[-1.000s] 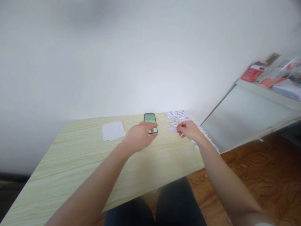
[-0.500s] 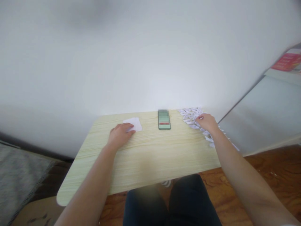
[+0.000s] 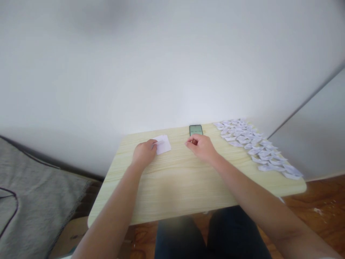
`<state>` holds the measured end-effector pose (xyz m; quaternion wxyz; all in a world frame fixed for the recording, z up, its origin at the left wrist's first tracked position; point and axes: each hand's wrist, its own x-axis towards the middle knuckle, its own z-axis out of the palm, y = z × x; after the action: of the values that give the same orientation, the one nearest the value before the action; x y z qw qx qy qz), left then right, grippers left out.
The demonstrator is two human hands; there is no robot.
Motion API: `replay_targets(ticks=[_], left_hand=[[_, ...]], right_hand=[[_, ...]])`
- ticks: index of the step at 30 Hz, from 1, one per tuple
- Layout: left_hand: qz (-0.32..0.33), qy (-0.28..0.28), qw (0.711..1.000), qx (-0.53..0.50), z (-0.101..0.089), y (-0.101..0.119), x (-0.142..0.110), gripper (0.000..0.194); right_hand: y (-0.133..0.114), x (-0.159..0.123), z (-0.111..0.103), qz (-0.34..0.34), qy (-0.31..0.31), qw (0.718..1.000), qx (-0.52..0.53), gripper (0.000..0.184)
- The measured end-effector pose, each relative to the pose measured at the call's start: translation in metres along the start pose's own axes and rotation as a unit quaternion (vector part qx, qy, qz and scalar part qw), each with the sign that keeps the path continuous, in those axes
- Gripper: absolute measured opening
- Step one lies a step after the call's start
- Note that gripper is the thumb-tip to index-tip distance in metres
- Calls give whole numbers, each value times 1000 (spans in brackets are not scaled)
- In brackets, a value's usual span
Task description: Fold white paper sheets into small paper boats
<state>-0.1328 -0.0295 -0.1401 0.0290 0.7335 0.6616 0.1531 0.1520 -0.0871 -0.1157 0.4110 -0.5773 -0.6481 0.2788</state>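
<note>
My left hand (image 3: 144, 153) rests on the light wooden table (image 3: 188, 180) with its fingertips pinching the near edge of a small stack of white paper squares (image 3: 163, 144). To the right, my right hand (image 3: 201, 146) hovers with fingers loosely curled and nothing in them, just in front of a phone (image 3: 196, 130) that lies screen up near the wall. Many small folded white paper pieces (image 3: 253, 147) lie in rows along the table's right side.
A white wall stands right behind the table. A grey fabric surface (image 3: 35, 201) with a dark cable lies at the left. A white panel (image 3: 318, 136) leans at the right. My legs in dark trousers (image 3: 210, 233) sit under the table's near edge, over a wooden floor.
My left hand went from the phone to the paper stack and took hold of its edge. My right hand left the folded pieces and came toward the middle. My view swung left.
</note>
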Motion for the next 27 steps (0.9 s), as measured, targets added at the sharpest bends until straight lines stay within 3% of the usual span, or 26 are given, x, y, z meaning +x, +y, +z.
replay_targets(ticks=[5,8,9,11,12,14,16,19,23,27], left_hand=[[-27,108,993,-34,-45,28,7,39],[-2,173,980,-94,-77,67,2,38],[18,195,967,-162,-87,82,-1,35],[63,208,940,-263,-106,109,-7,28],[79,203,930,-296,-115,120,-10,25],[127,183,908,-355,-129,135,-11,21],[185,163,862,-444,-137,141,-7,22],[146,158,804,-555,-140,142,6,26],[110,-8,796,-595,-134,145,12,16],[133,-69,779,-609,-132,151,3,11]], right_hand=[[-26,30,4,-37,-34,997,66,20],[-52,46,-8,-60,-58,983,163,49],[-61,49,-13,-69,-60,977,193,52],[-76,51,-28,-101,-45,967,230,39],[-83,51,-36,-118,-30,964,237,27],[-91,46,-55,-132,-10,959,250,24],[-94,39,-73,-138,-22,955,263,23],[-96,28,-95,-144,-62,951,267,20],[-97,22,-107,-139,-93,957,237,17],[-99,24,-102,-126,-41,955,266,15]])
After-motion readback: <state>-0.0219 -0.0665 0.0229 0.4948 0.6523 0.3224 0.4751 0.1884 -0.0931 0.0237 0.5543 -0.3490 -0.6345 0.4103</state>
